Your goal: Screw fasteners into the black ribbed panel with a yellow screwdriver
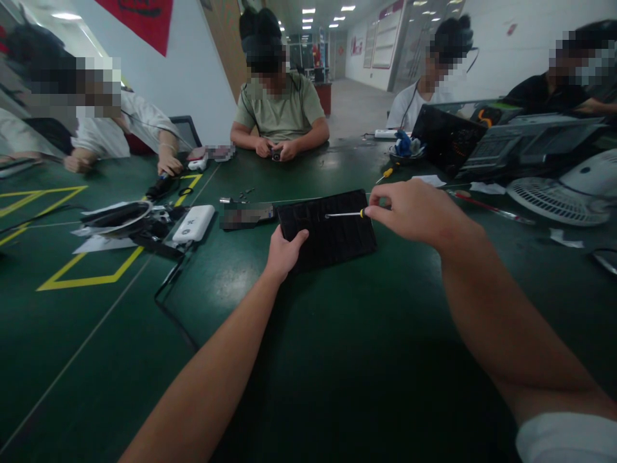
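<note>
My left hand (285, 252) grips the left end of a flat black rectangular panel (337, 241), its thumb lying on the upper face. The panel is held tilted above the green table, and its face looks ribbed. In my right hand (414, 209) is a screwdriver (344, 215) with a yellow and black handle end, pinched between thumb and fingers. Its thin metal shaft points left across the panel, and the tip meets or hovers just over a small round spot there; contact is hard to tell. Just left of the panel lies a dark strip-shaped part (245, 217).
On the left are a white power bank (193, 224), a coiled cable bundle (120, 218) and yellow tape (81, 281). On the right stand a white fan (563, 186), computer cases (525, 145) and another screwdriver (387, 173). Several people sit around the green table (366, 334).
</note>
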Demonstrator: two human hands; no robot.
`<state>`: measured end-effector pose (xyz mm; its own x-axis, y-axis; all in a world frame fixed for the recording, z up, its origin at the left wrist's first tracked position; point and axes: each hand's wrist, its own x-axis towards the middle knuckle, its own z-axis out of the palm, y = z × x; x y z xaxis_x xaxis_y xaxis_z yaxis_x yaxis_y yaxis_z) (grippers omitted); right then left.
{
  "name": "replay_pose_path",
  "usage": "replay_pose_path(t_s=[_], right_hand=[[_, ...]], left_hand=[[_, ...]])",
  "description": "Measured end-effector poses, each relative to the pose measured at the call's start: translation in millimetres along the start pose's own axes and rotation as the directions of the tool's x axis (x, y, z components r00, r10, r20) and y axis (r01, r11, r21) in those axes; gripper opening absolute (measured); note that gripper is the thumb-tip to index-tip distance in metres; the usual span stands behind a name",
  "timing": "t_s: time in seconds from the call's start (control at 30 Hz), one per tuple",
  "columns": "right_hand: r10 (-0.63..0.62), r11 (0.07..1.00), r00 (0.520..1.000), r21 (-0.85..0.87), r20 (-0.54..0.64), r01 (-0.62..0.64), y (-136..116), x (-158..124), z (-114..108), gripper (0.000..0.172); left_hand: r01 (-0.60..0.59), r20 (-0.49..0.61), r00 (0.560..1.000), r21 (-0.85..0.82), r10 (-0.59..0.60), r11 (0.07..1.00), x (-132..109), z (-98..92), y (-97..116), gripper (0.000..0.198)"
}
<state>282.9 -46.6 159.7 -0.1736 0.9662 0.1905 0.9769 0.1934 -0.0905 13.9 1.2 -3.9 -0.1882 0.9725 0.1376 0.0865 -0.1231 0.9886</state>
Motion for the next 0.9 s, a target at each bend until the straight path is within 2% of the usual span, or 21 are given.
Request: replay_pose_path(t_s=[0.27,0.43,0.77,0.9], right_hand=[[0.004,1.000,1.000,-0.007,-0.026,-0.004,4.0,2.6,4.7,0.024],[-0.004,1.000,1.000,-0.028,-0.023,0.004,3.4,2.3,3.8,0.019],[-0.015,1.000,0.999,-0.021,-0.049,0.014,5.1,3.6,5.9,0.023],[0.016,1.000,0.999,-0.017,-0.030,-0.016,3.2,3.5,4.0,0.023]], left_hand=[[-0.003,-0.015,1.000,0.020,0.004,1.000,2.5,-0.9,-6.5,0.043],[-0.001,-0.004,1.000,0.002,0.001,1.000,1.8,-0.2,-3.2,0.041],[0.003,0.001,1.000,-0.001,-0.003,1.000,-0.3,-0.9,-0.7,0.039],[0.002,0.000,1.000,0.002,-0.002,1.000,0.1,-1.4,-0.5,0.039]])
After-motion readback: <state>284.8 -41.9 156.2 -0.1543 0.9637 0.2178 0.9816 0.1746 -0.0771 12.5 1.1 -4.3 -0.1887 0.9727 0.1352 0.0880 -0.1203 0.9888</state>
